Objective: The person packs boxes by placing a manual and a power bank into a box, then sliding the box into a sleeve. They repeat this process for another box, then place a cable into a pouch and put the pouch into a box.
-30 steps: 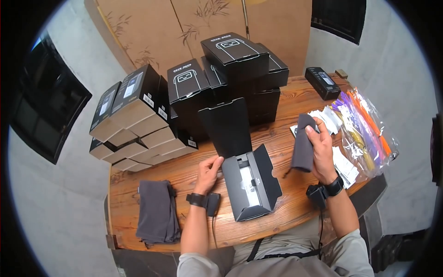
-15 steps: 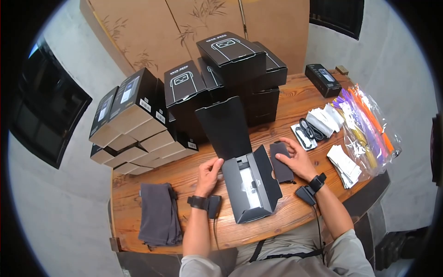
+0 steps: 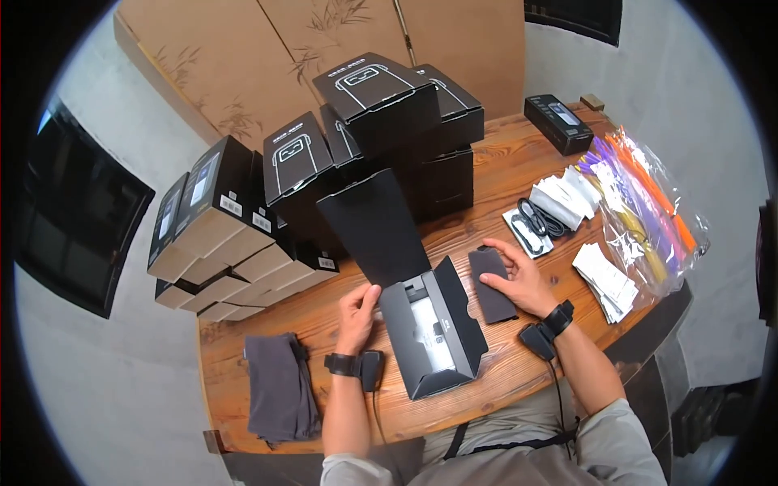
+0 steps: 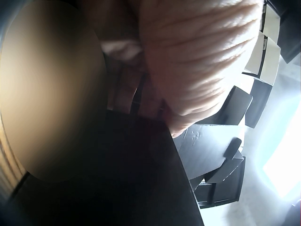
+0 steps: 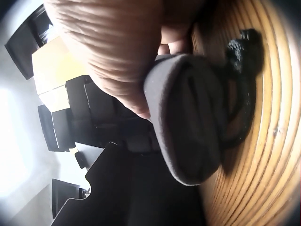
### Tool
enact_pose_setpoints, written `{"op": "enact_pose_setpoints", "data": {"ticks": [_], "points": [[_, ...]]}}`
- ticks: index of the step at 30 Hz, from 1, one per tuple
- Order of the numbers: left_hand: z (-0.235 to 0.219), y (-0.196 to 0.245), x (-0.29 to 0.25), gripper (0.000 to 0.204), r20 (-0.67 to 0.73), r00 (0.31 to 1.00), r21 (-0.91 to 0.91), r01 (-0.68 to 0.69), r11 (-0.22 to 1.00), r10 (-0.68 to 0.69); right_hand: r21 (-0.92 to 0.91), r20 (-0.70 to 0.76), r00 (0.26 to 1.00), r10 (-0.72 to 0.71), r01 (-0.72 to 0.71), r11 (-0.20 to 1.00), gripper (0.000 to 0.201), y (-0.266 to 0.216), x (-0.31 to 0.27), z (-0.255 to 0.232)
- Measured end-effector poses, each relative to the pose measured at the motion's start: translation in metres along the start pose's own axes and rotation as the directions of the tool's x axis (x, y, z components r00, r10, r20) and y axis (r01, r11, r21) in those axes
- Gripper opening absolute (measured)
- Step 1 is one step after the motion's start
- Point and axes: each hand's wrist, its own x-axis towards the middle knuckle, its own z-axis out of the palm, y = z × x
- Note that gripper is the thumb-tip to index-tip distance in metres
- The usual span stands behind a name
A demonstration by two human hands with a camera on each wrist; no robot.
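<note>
In the head view, an opened black box stands in front of the person, its lid raised and side flaps spread. Inside lies a white item. The left hand grips the box's far left corner, the thumb over the edge. Just right of the box, the right hand holds a dark grey cloth pouch between thumb and fingers, low over the table. The right wrist view shows the rolled end of this pouch, with a black cord beside it on the wood.
Black boxes are stacked behind, with boxes with pale sides at left. Folded grey pouches lie front left. On the right are a coiled black cable, white paper slips, a bag of colourful strips and a small black box.
The right hand has brought the pouch left and down, from over the white packets to beside the box. The left hand stays at the box corner. The head view has turned slightly.
</note>
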Motion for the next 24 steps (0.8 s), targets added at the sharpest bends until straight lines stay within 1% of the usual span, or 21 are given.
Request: {"op": "enact_pose_setpoints", "data": {"ticks": [2, 6, 8, 12, 15, 18, 20, 24], "points": [[0.001, -0.001, 0.0, 0.024, -0.001, 1.0, -0.04, 0.007, 0.999, -0.007, -0.008, 0.016, 1.0, 0.018, -0.018, 1.0, 0.059, -0.002, -0.001, 0.0], [0.001, 0.0, -0.001, 0.024, -0.003, 1.0, -0.034, 0.019, 0.999, -0.02, -0.007, 0.022, 0.999, 0.034, -0.034, 0.999, 0.059, 0.003, -0.001, -0.001], [0.0, 0.0, 0.0, 0.024, 0.012, 1.0, -0.031, 0.026, 0.999, -0.026, -0.01, 0.025, 0.999, 0.025, -0.025, 1.0, 0.059, 0.006, 0.0, 0.0], [0.0, -0.001, -0.001, 0.023, -0.002, 1.0, -0.037, 0.027, 0.999, -0.027, -0.002, 0.027, 1.0, -0.007, 0.007, 1.0, 0.057, 0.011, 0.001, -0.001], [0.0, -0.004, -0.001, 0.023, 0.0, 1.0, -0.057, 0.029, 0.998, -0.029, 0.059, -0.022, 1.0, 0.007, -0.005, 0.998, 0.055, 0.01, 0.003, -0.001], [0.0, -0.004, -0.001, 0.023, -0.003, 1.0, -0.088, 0.03, 0.996, -0.03, 0.034, -0.037, 0.999, -0.007, 0.009, 0.999, 0.054, 0.01, 0.003, -0.001], [0.0, -0.006, -0.001, 0.022, -0.009, 0.999, -0.102, 0.031, 0.994, -0.032, -0.008, -0.018, 1.0, -0.001, 0.0, 1.0, 0.053, 0.007, 0.002, 0.0], [0.0, -0.003, -0.001, 0.023, -0.003, 1.0, -0.075, 0.025, 0.997, -0.026, -0.072, -0.012, 1.0, -0.004, 0.003, 0.997, 0.052, 0.004, 0.002, 0.0]]}}
